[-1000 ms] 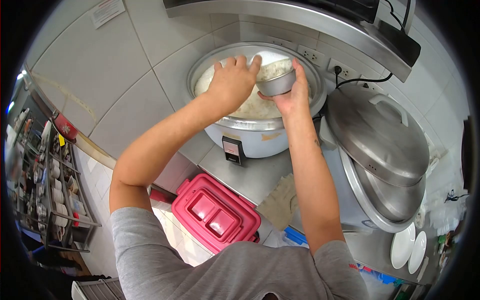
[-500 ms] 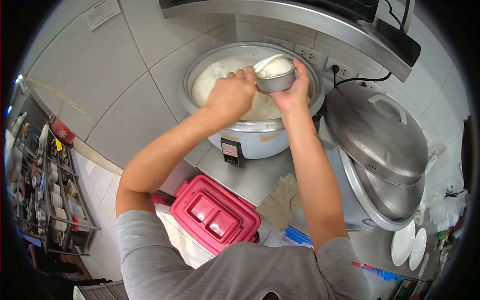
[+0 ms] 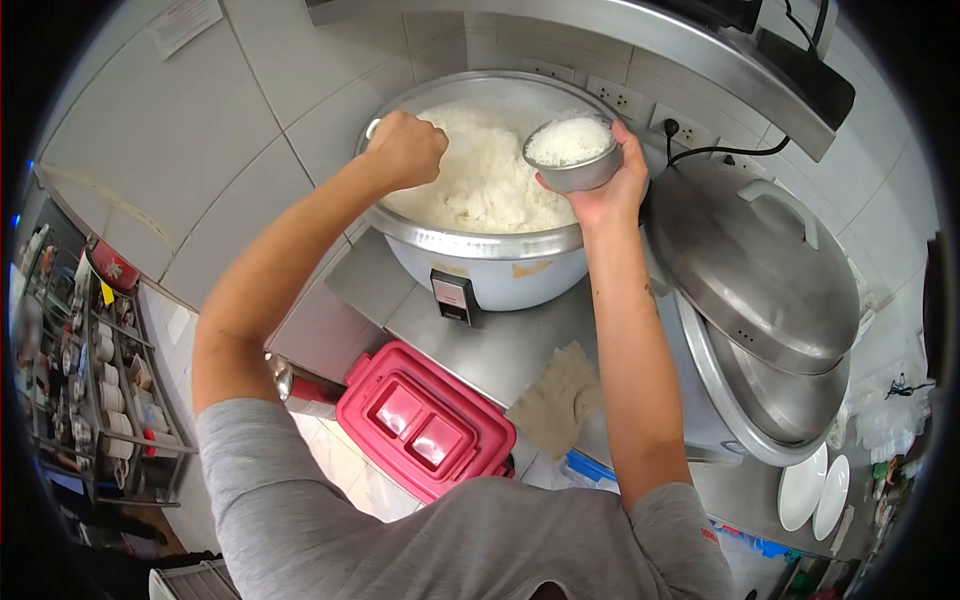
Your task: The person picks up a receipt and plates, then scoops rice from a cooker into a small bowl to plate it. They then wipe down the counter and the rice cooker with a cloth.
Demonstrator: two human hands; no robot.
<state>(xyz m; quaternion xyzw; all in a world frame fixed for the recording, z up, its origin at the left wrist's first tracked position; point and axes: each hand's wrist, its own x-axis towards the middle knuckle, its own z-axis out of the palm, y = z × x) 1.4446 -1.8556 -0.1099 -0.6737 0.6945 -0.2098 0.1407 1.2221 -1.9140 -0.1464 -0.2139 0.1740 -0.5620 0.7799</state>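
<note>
Though full, bowl (image 3: 575, 178) mouth upward (roughly).

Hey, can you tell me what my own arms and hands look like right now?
Your left hand and right hand are bare, with no gloves, and both forearms are uncovered. You wear short grey sleeves. Small red lettering marks the right one, and small dark marks show on your right forearm.
</note>
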